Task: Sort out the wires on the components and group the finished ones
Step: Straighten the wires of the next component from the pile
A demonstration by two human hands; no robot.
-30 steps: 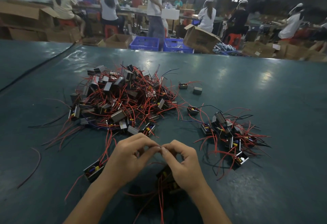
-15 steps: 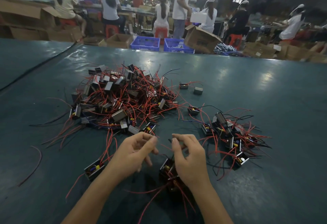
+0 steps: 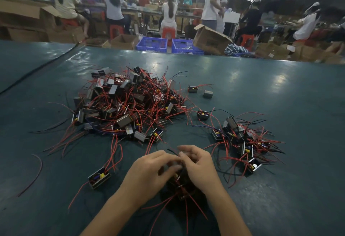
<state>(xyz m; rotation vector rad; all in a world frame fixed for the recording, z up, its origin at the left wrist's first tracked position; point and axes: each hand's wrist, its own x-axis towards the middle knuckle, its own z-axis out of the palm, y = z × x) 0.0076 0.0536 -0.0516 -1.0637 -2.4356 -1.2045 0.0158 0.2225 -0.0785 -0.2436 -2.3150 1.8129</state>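
While the component [image 3: 182, 189] rests near the table's [image 3: 280, 189] near edge, the left hand [image 3: 149, 172] and right hand [image 3: 197, 166] pinch its wires [image 3: 186, 217] with curled fingers, fingertips meeting above it.

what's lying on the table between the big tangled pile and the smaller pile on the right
In the head view, one lone component with red and black wires lies between the big pile and the smaller pile.

A: Desk [image 3: 280, 105]?
B: Dark teal, plain, pale glare patches.
A: Wires [image 3: 149, 112]?
B: Mostly red, a few black, some blue.
A: Components [image 3: 124, 120]?
B: Grey metal shells, yellow and blue bits inside.
A: Behind?
B: Crates [image 3: 152, 44] blue, boxes [image 3: 211, 38] brown, stools [image 3: 168, 32] red-orange.
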